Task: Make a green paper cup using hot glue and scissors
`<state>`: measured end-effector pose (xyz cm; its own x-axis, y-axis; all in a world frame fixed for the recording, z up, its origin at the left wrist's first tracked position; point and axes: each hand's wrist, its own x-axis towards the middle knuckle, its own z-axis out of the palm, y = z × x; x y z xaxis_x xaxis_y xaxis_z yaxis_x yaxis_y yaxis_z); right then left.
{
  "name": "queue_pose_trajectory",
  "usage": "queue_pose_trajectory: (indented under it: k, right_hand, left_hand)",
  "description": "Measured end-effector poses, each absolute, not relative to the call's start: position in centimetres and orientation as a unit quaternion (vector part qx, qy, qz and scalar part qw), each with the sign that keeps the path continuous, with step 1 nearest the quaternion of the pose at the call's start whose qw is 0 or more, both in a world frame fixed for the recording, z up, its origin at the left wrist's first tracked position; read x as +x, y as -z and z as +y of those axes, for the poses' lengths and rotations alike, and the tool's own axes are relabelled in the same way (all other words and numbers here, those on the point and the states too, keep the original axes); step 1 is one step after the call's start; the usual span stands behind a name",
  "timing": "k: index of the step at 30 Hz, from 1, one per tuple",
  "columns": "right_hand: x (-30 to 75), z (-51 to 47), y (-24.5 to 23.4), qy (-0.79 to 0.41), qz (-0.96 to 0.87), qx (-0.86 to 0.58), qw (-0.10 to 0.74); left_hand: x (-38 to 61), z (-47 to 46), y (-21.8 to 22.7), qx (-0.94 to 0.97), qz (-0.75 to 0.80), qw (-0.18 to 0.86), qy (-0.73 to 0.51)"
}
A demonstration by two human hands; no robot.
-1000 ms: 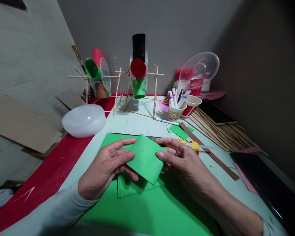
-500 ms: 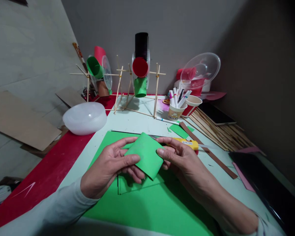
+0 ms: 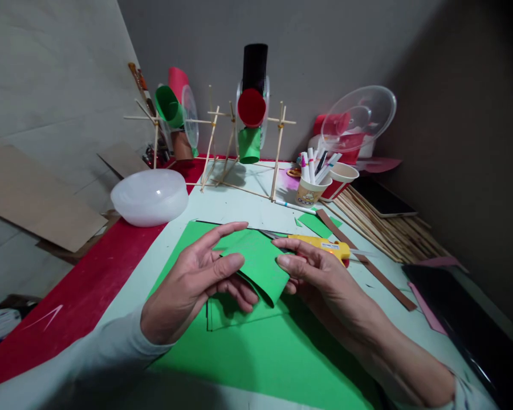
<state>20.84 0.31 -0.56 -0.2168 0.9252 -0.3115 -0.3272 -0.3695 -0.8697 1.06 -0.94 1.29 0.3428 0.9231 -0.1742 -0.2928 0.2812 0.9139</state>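
Observation:
A small piece of green paper (image 3: 259, 259), bent into a curve with its near edge gaping, is held up between both hands. My right hand (image 3: 325, 276) pinches its right side between thumb and fingers. Around the left side is my left hand (image 3: 192, 282), its thumb on the paper, its index finger stretched along the top and the other fingers underneath. Below the hands, a smaller green rectangle (image 3: 226, 319) rests on a large green sheet (image 3: 214, 359). Just beyond my right hand lies a yellow-handled tool (image 3: 320, 245), partly hidden by the fingers.
Stick frames (image 3: 277, 151) carry paper tubes (image 3: 251, 108) at the back. A white bowl (image 3: 149, 196) sits left. Right are a cup of markers (image 3: 310, 191), wooden sticks (image 3: 376, 219), a brown strip (image 3: 367, 262), a phone (image 3: 382, 196) and a dark glossy panel (image 3: 461, 319).
The green paper has gone from nearly flat to more curved, its near edge now open. My left index finger has lifted and straightened. The camera view has shifted slightly.

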Motion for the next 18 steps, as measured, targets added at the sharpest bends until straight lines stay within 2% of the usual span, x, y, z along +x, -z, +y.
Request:
queue_pose_trajectory:
  k: [6, 9, 12, 18]
  right_hand:
    - [20.9, 0.2, 0.8, -0.686, -0.362, -0.449, 0.444]
    - [21.0, 0.2, 1.0, -0.657, -0.398, -0.454, 0.451]
    - [20.8, -0.2, 0.6, -0.608, -0.446, -0.466, 0.463]
    - [20.2, -1.7, -0.2, -0.475, -0.510, -0.501, 0.512]
  left_hand:
    - [1.2, -1.0, -1.2, 0.435, 0.397, 0.683, -0.433]
    - [1.2, -0.9, -1.0, 0.469, 0.439, 0.636, -0.428]
    - [1.3, -1.0, -1.1, 0.500, 0.484, 0.577, -0.427]
    - [2.0, -1.7, -0.8, 0.459, 0.501, 0.585, -0.442]
